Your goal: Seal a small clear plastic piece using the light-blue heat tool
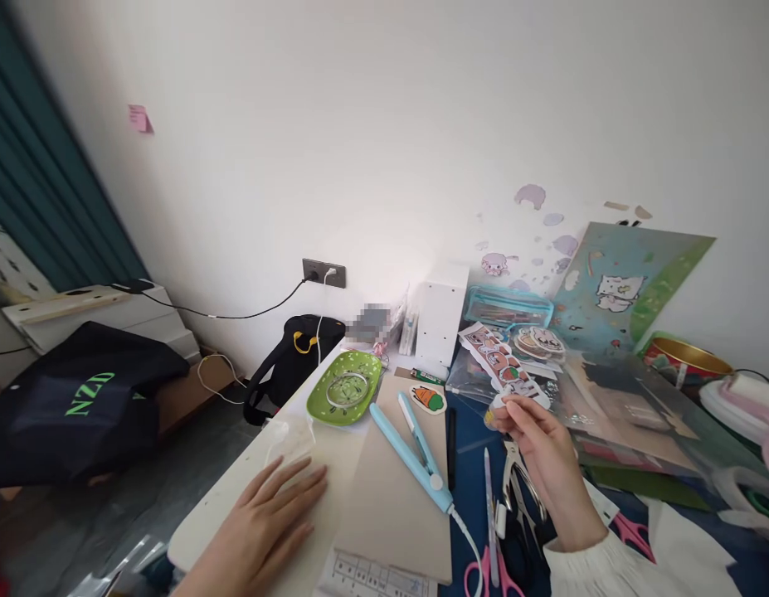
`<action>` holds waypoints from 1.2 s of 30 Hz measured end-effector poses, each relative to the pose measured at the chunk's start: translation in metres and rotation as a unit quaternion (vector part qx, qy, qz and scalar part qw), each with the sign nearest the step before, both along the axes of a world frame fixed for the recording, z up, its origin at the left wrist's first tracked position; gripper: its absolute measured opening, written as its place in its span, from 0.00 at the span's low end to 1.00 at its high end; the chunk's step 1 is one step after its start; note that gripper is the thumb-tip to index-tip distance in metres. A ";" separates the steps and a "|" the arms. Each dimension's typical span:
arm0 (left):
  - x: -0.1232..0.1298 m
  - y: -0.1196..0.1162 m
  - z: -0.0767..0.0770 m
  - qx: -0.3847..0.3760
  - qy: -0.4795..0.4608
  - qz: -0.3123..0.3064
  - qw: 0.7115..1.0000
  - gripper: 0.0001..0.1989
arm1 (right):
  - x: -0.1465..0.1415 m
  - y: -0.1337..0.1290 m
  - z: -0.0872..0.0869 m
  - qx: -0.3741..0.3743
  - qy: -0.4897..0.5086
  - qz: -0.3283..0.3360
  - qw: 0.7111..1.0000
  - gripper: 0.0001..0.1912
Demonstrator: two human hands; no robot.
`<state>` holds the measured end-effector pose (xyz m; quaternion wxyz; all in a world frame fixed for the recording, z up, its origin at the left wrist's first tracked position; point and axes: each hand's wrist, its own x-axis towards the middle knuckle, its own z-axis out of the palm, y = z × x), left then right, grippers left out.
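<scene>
My left hand (263, 518) lies flat on the pale tabletop, fingers stretched out, beside a piece of clear plastic film (290, 439). In a pinch, my right hand (546, 452) holds a small cutout (496, 412) with a white edge and a yellowish part; my fingers hide some of it. Just behind that hand is a strip of printed cartoon stickers (493, 352). Between my hands a light blue mini hair straightener (415, 460) rests with its plates apart on a beige board (384, 506). A carrot cutout (428, 399) lies at the board's far end.
A green dish (315, 406) with a clear round piece in it stands at the back left. Scissors (524, 489), a pen (489, 506) and pink-handled scissors (508, 584) lie right of the board. The straightener's white cord (474, 543) runs forward. A white box (443, 323) stands against the wall.
</scene>
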<state>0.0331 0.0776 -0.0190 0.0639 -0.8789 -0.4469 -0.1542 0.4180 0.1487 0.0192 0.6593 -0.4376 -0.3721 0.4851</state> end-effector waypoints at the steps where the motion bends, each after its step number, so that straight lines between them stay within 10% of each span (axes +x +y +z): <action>1: -0.006 -0.002 -0.005 0.010 0.033 0.009 0.999 0.25 | 0.000 0.000 0.000 -0.001 0.003 -0.002 1.000 0.16; 8: -0.005 0.010 0.011 0.036 -0.072 0.097 0.992 0.18 | -0.001 0.002 -0.002 -0.008 0.008 0.014 1.000 0.16; 15: 0.058 0.107 0.041 -0.094 -0.330 0.085 0.935 0.01 | -0.006 0.002 -0.007 -0.027 -0.005 0.011 1.000 0.17; 18: 0.074 0.135 0.036 -0.128 -0.411 0.076 0.899 0.11 | -0.006 0.001 -0.006 -0.031 -0.013 0.008 0.999 0.17; 31: 0.083 0.123 0.056 -0.382 -0.766 0.021 0.517 0.20 | -0.007 -0.005 0.000 -0.071 0.003 -0.017 0.997 0.16; 36: 0.093 0.115 0.048 -0.463 -0.778 0.002 0.425 0.20 | -0.008 -0.004 -0.002 -0.094 0.018 -0.037 0.995 0.18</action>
